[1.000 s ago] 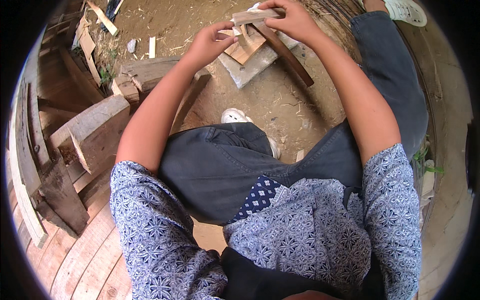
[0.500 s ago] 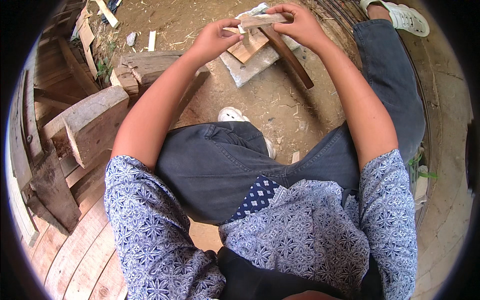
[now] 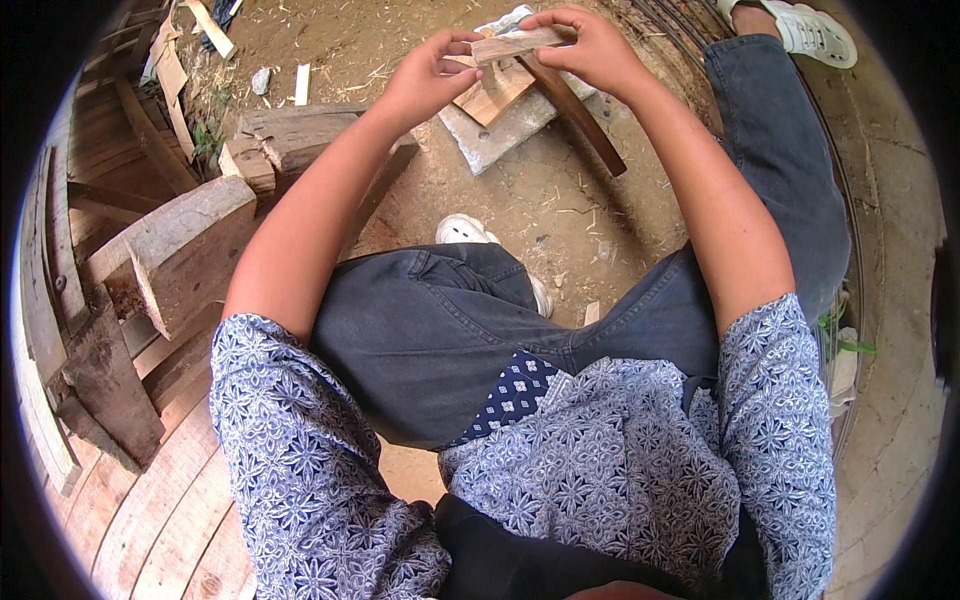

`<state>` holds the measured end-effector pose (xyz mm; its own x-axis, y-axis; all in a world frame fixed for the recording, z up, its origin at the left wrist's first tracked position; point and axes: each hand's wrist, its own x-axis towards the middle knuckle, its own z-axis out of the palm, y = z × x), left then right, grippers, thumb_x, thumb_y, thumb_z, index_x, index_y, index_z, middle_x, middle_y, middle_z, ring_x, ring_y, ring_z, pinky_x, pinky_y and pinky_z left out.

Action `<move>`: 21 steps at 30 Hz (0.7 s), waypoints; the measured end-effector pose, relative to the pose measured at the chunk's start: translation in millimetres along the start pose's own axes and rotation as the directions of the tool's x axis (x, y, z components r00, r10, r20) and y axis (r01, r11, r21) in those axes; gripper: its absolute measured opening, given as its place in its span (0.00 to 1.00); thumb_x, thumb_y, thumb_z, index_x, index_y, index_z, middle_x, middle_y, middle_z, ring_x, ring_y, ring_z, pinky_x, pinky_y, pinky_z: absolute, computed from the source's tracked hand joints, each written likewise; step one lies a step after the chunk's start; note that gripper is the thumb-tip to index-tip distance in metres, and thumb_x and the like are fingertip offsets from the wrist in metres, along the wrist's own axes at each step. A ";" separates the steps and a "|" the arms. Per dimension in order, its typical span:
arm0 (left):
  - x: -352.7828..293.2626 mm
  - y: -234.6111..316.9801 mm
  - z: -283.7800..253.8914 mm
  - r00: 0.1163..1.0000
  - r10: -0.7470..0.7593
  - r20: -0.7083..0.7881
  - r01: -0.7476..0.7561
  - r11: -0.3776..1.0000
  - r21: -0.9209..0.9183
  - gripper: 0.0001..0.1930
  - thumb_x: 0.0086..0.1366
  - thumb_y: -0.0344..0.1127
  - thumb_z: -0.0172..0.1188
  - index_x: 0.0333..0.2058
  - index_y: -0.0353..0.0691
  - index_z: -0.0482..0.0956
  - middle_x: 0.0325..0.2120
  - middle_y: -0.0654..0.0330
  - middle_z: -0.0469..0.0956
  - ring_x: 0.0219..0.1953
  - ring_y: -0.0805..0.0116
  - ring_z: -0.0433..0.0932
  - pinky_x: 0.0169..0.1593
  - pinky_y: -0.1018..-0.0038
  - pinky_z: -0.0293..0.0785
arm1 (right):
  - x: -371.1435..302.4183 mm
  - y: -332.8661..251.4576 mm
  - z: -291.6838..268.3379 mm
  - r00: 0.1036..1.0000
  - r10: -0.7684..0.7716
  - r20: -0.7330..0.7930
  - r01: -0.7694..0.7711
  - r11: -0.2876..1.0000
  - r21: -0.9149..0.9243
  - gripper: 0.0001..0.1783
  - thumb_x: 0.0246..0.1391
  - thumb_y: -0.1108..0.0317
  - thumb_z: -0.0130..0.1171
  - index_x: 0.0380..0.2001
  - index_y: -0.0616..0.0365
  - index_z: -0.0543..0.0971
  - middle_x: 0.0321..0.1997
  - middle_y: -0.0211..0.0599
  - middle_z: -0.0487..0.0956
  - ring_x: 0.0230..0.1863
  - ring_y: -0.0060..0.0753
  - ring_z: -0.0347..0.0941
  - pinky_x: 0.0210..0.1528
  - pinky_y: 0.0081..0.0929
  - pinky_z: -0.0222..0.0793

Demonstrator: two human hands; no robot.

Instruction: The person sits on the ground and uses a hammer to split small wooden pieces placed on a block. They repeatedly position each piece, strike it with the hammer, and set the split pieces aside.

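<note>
Between my two hands I hold a short, flat piece of wood (image 3: 515, 44), raised and lying crosswise. My left hand (image 3: 432, 75) pinches its left end with thumb and fingers. The right end sits in the closed fingers of my right hand (image 3: 585, 48). Under it, a pale wooden board (image 3: 497, 92) rests on a grey stone slab (image 3: 482, 148) on the ground. A dark wooden handle (image 3: 585, 122) leans out from the board toward the lower right; its upper end is hidden behind the held piece and my right hand.
Thick timber offcuts (image 3: 190, 240) are piled at my left, close to my forearm. Wooden planks (image 3: 150, 510) lie at the lower left. Thin metal rods (image 3: 690, 45) run along the far right, near my white shoe (image 3: 815, 38). Wood chips and a small stone (image 3: 261, 80) dot the dirt.
Both hands have shifted slightly to the left with the piece of wood, which is tilted a little differently. The board, slab and dark handle stay in place.
</note>
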<state>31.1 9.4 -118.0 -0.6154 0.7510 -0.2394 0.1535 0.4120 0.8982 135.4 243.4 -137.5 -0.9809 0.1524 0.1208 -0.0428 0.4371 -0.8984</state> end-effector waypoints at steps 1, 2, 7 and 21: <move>-0.3 1.6 0.5 1.000 0.007 -0.017 -0.008 0.999 -0.035 0.23 0.63 0.32 0.69 0.55 0.38 0.74 0.47 0.55 0.81 0.46 0.70 0.83 0.47 0.73 0.79 | 0.5 -1.0 -1.1 1.000 -0.009 0.004 0.009 1.000 -0.015 0.22 0.38 0.69 0.71 0.42 0.58 0.85 0.40 0.41 0.80 0.44 0.34 0.78 0.49 0.30 0.73; 0.0 3.2 0.3 1.000 0.012 -0.021 -0.012 1.000 -0.025 0.23 0.63 0.32 0.69 0.55 0.37 0.74 0.47 0.55 0.81 0.46 0.69 0.83 0.47 0.73 0.79 | 0.9 -1.9 -2.1 1.000 -0.018 0.008 0.018 0.999 -0.029 0.22 0.38 0.69 0.71 0.42 0.58 0.85 0.40 0.41 0.80 0.44 0.34 0.78 0.49 0.30 0.73; 0.8 1.9 -1.1 0.999 0.023 -0.045 -0.022 0.999 0.037 0.22 0.62 0.33 0.70 0.52 0.37 0.74 0.46 0.55 0.81 0.44 0.68 0.84 0.46 0.73 0.80 | 0.5 -2.0 -0.7 0.999 0.028 0.024 -0.030 0.996 0.085 0.23 0.38 0.69 0.71 0.43 0.58 0.85 0.39 0.40 0.80 0.43 0.34 0.78 0.48 0.29 0.73; -0.1 -0.6 2.1 0.994 0.034 -0.099 -0.028 0.998 0.059 0.22 0.61 0.34 0.71 0.52 0.35 0.75 0.46 0.55 0.82 0.44 0.67 0.85 0.46 0.73 0.80 | 0.8 -8.5 -3.2 0.999 0.009 0.042 -0.008 1.000 -0.005 0.23 0.35 0.67 0.70 0.41 0.54 0.86 0.37 0.43 0.81 0.41 0.38 0.78 0.45 0.32 0.74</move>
<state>32.8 10.2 -119.2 -0.6836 0.7095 -0.1712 0.2157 0.4204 0.8813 135.6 242.6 -128.4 -0.9884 0.1184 0.0950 -0.0336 0.4402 -0.8973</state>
